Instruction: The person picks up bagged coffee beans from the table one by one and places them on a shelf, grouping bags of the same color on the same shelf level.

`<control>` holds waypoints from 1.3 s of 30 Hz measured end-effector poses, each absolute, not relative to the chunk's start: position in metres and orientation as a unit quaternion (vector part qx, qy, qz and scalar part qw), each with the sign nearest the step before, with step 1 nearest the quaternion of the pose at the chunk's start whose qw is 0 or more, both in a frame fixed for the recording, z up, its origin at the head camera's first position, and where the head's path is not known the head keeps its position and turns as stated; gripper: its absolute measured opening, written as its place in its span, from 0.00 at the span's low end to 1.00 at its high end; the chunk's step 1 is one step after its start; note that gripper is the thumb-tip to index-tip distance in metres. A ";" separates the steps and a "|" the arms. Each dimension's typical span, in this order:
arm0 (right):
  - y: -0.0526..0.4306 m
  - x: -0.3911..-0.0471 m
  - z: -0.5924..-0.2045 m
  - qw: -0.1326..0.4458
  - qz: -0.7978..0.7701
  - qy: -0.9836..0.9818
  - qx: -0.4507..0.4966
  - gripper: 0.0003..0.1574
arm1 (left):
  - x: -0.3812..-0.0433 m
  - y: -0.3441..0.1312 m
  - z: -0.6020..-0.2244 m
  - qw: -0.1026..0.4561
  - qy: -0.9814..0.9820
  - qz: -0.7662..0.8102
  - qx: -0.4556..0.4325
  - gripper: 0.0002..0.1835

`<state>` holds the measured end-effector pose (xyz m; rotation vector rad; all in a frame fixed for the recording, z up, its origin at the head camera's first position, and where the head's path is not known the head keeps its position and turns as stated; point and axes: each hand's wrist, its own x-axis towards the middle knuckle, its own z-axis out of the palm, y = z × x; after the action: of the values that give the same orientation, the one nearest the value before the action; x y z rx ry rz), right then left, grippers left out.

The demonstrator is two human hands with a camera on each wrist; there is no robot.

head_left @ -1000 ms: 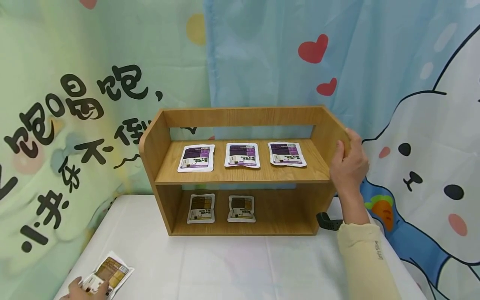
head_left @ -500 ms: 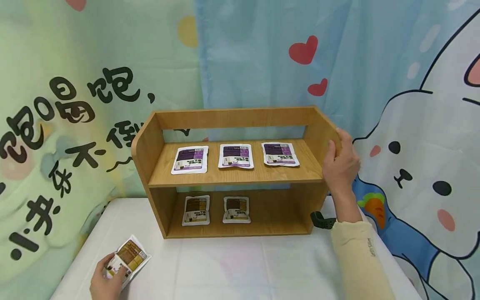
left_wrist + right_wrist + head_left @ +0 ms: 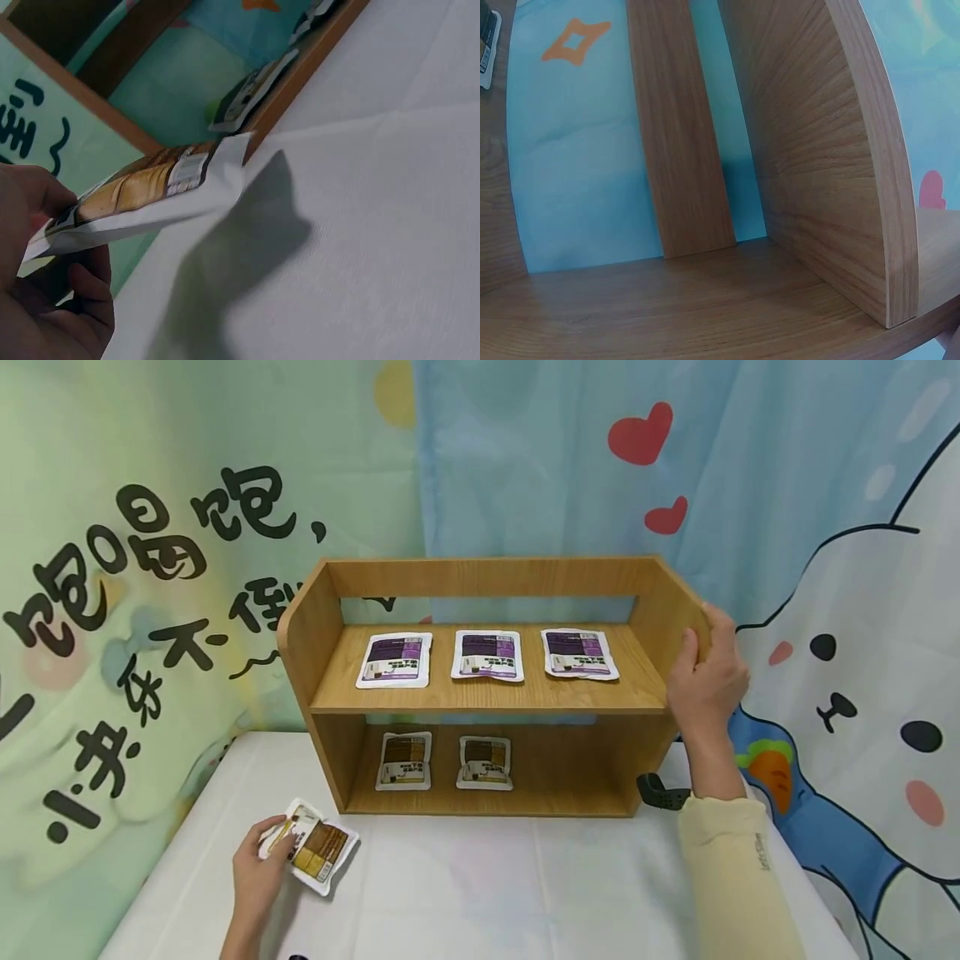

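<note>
My left hand [image 3: 257,868] pinches a brown-and-white food pouch [image 3: 321,850] by its near end, above the table left of centre. In the left wrist view the pouch [image 3: 142,191] is lifted off the white surface and throws a shadow on it. My right hand [image 3: 708,681] grips the right side panel of a two-tier wooden shelf [image 3: 495,697], thumb on the inner face. Three purple pouches [image 3: 487,656] lie in a row on the upper tier. Two brown pouches [image 3: 405,762] stand on the lower tier, at its left and middle.
A white cloth-covered table [image 3: 450,885] carries the shelf. Green and blue printed curtains [image 3: 517,468] hang close behind and at both sides. A black strapped device [image 3: 662,793] sits on the right wrist beside the shelf's lower right corner.
The left hand has carried the brown pouch up and right, from the table's lower left corner toward the shelf. The right hand keeps its grip on the side panel. The head view shifted slightly.
</note>
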<state>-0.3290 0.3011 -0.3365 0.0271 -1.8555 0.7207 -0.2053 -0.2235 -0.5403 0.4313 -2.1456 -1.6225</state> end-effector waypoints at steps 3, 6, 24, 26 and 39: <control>0.301 -0.329 -0.332 0.545 0.309 -0.780 0.005 0.21 | -0.211 -0.215 -0.539 0.198 -0.755 -0.610 0.139 0.19; 0.300 -0.331 -0.327 0.544 0.311 -0.779 -0.003 0.21 | -0.217 -0.206 -0.540 0.198 -0.764 -0.601 0.127 0.20; 0.300 -0.330 -0.327 0.543 0.310 -0.781 0.001 0.21 | -0.207 -0.204 -0.530 0.028 -0.915 -0.395 0.078 0.42; 0.300 -0.330 -0.328 0.541 0.315 -0.780 -0.005 0.21 | -0.204 -0.207 -0.525 0.014 -0.937 -0.348 0.040 0.40; 0.301 -0.327 -0.334 0.533 0.309 -0.788 -0.007 0.21 | -0.217 -0.212 -0.521 -0.148 -0.894 -0.365 -0.216 0.40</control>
<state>-0.3268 0.3006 -0.3336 -0.0158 -1.8786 0.7371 -0.2166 -0.2123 -0.5208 -0.7498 -3.1063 -1.2689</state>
